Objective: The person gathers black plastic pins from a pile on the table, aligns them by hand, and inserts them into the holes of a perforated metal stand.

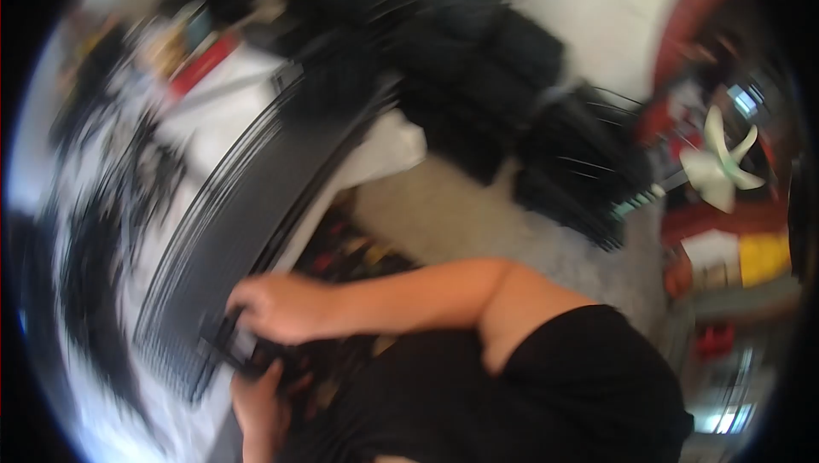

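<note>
A small black part with a pale grey patch sits between my two hands, at the near end of a long dark grey panel with ribbed-looking edges. My right hand is closed on the upper side of that part, its arm stretched across the view. From below, my left hand grips the same part near its lower end. Motion blur smears the fingers and hides the part's exact kind. Whether the part is joined to the panel cannot be made out.
White sheeting or a table lies under the panel. Black padded seats or bags stand beyond. To the right are a pale-bladed fan and a yellow item. A red object lies at the upper left.
</note>
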### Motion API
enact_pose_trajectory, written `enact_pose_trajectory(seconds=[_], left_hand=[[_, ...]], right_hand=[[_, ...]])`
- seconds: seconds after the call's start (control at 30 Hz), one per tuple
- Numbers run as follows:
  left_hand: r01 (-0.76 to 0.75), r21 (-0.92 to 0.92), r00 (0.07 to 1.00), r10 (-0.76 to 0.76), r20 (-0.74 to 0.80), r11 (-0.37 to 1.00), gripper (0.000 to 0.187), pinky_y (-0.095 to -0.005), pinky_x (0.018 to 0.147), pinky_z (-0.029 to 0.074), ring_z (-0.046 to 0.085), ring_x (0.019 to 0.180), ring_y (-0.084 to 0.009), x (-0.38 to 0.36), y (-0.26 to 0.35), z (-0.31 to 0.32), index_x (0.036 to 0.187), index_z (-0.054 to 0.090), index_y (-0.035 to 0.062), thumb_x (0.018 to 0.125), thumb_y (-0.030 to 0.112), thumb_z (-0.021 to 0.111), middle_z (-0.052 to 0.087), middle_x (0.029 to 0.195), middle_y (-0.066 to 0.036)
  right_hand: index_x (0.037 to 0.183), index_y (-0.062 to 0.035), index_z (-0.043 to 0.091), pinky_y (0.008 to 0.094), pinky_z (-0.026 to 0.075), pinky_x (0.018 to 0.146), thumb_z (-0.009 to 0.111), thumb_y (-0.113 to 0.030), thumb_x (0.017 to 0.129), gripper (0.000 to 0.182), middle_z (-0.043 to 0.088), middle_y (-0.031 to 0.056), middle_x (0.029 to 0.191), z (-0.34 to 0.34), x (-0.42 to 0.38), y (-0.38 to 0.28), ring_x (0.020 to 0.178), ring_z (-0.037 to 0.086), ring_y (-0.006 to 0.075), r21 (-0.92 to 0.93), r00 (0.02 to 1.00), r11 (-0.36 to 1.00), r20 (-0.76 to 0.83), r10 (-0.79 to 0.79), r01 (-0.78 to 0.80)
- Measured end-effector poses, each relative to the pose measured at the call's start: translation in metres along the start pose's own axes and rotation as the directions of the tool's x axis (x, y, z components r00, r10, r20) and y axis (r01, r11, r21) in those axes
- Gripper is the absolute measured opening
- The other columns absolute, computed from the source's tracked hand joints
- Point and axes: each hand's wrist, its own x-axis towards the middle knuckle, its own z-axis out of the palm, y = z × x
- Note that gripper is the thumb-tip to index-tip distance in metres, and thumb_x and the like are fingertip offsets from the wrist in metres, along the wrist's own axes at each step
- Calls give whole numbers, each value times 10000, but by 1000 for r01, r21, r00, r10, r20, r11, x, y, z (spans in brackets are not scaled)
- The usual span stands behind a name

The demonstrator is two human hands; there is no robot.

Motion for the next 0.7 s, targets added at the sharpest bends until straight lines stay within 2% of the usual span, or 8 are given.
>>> enact_pose_trajectory(seconds=[0.07, 0.13, 0.2, 0.33, 0.37, 0.47, 0.53, 0.7], left_hand=[[-69, -13, 997, 69, 33, 998, 352, -403, 591, 617, 701, 788, -330, 16, -17, -22, 1255, 481, -33, 912, 32, 526, 653, 997, -207], [3, 618, 996, 53, -72, 786, 217, -374, 614, 521, 626, 759, -240, 14, -5, -25, 1148, 586, 51, 985, 192, 559, 653, 1006, -78], [-17, 249, 999, 24, -27, 968, 336, -447, 735, 562, 656, 887, -326, 15, -7, -19, 1254, 549, -12, 946, 117, 595, 644, 1149, -159], [42, 51, 999, -40, -33, 998, 321, -450, 779, 587, 657, 942, -337, -8, 20, 20, 1225, 551, -35, 922, 61, 598, 642, 1121, -178], [-39, 285, 994, 67, -91, 958, 328, -451, 784, 585, 654, 962, -340, 1, 9, 8, 1233, 551, -26, 920, 59, 601, 641, 1117, -181], [-80, 217, 992, 99, -76, 973, 325, -418, 811, 583, 663, 935, -308, 5, 4, 3, 1208, 573, -43, 908, 72, 622, 648, 1127, -184], [-73, 451, 992, 113, -63, 890, 310, -458, 828, 580, 656, 950, -321, 3, 9, 2, 1189, 585, -56, 913, 80, 616, 650, 1142, -178], [-122, 262, 991, 131, -19, 957, 398, -539, 912, 516, 654, 959, -346, 11, -5, -7, 1227, 587, -50, 903, 169, 667, 648, 1187, -169]], right_hand=[[987, 0, 663, 425, 521, 818, 622, -148, 837, 215, 671, 203, 962, 2, 7, 5, 919, 651, 366, 57, 999, 998, 34, -20, 18], [1090, 20, 653, 409, 489, 913, 602, -95, 827, 291, 663, 235, 1061, -15, 6, -11, 1033, 628, 376, 87, 988, 993, 140, 72, -85], [1139, 45, 629, 405, 454, 972, 593, -68, 826, 334, 638, 253, 1140, -24, 1, -22, 1111, 596, 382, 106, 979, 987, 176, 104, -124], [1255, 93, 495, 433, 470, 932, 607, -68, 880, 424, 620, 291, 1119, -23, -6, -19, 1095, 595, 407, 69, 976, 978, 117, 186, -195], [1244, 94, 471, 453, 481, 867, 611, -77, 886, 421, 630, 281, 1057, -26, -7, -21, 1034, 612, 416, 82, 960, 962, 133, 247, -259], [1202, 80, 493, 455, 479, 835, 617, -70, 874, 382, 635, 270, 1034, -22, -9, -18, 993, 620, 417, 58, 975, 976, 85, 206, -211], [1161, 82, 525, 446, 481, 848, 594, -66, 872, 331, 635, 260, 1062, -23, -10, -19, 1021, 616, 403, 66, 969, 973, 128, 213, -222], [1080, 27, 575, 405, 488, 874, 559, -80, 866, 240, 627, 215, 1040, -24, -16, -16, 1020, 618, 346, 183, 988, 971, 43, 150, -156]])
